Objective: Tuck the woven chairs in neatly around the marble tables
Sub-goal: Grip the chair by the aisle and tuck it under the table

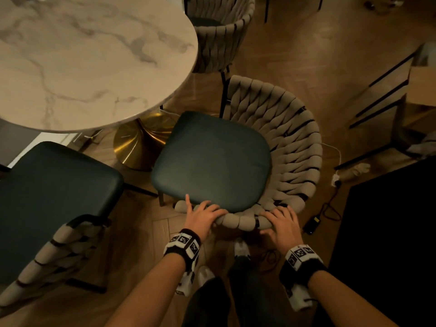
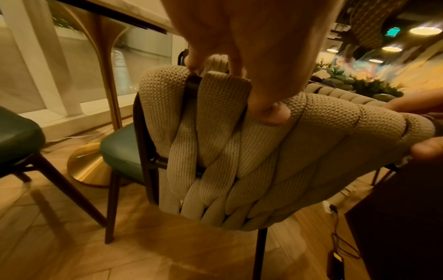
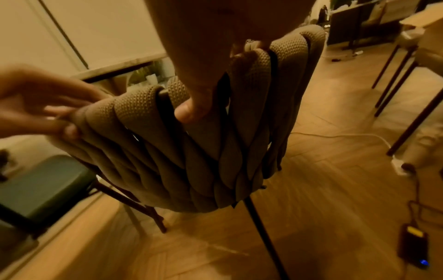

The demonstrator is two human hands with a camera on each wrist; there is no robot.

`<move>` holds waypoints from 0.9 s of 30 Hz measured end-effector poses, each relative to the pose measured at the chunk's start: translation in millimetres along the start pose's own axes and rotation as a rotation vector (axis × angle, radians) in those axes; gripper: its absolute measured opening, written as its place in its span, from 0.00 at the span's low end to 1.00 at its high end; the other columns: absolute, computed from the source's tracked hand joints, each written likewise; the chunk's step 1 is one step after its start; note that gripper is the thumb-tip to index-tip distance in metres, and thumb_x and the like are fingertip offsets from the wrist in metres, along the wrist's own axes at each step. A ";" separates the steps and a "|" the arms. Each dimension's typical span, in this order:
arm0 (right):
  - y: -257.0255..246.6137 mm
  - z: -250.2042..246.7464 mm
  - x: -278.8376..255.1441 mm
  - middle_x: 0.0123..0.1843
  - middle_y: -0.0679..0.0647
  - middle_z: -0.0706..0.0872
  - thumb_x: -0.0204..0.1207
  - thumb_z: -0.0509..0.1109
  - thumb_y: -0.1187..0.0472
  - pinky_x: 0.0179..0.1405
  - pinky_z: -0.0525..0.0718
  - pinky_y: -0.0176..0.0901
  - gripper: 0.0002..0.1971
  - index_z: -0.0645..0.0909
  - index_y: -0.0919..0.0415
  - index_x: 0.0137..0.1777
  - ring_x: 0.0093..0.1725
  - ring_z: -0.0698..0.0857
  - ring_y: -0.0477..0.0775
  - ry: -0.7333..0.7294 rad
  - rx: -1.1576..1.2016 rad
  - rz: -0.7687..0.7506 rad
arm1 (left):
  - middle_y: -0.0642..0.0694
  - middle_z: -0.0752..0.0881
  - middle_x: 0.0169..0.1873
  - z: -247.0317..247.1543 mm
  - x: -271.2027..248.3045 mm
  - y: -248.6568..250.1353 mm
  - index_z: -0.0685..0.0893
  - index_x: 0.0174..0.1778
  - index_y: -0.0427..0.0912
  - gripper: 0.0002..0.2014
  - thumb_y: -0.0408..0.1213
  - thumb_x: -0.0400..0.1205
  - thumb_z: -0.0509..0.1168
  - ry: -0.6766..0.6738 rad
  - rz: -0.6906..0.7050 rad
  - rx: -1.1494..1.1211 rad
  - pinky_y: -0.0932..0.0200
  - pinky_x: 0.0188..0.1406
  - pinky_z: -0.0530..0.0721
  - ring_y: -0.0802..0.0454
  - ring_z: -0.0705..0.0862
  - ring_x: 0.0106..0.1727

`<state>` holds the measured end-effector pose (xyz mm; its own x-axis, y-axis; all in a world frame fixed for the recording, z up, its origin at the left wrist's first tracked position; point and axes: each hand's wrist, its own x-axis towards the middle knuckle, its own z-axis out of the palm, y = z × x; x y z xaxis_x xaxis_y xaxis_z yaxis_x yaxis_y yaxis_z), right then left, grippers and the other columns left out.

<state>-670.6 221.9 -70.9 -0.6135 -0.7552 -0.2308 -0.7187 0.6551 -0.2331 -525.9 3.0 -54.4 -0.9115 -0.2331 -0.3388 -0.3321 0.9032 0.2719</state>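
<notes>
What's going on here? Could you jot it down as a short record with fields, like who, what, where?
Who: a person seen from their own head camera
Left hand: grips the top rim of the woven chair, thumb behind the backrest
Right hand: grips the same rim, further right
Chair seat: dark green, its front corner near the table's gold base, not under the top
Table: round marble table
Neighbours: second woven chair to the left, third woven chair beyond
Floor: wood, with a charger and cable

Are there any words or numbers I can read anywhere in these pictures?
No readable words or numbers.
Wristbands: black-and-white square code patterns, no letters.
Green ceiling sign: too blurred to read.
Black charger on the floor: yellow label, too small to read.
</notes>
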 end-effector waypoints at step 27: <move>-19.6 -9.6 14.7 0.51 0.46 0.87 0.61 0.79 0.59 0.67 0.63 0.59 0.22 0.82 0.43 0.55 0.57 0.73 0.55 0.025 0.102 0.138 | 0.56 0.73 0.71 -10.3 13.4 -3.3 0.71 0.70 0.61 0.28 0.27 0.79 0.58 -0.032 -0.083 -0.109 0.17 0.70 0.37 0.47 0.64 0.74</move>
<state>-668.6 197.8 -60.6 -0.7128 -0.6575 -0.2442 -0.5909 0.7505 -0.2960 -539.5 -6.8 -50.5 -0.8724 -0.2922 -0.3919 -0.4319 0.8362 0.3379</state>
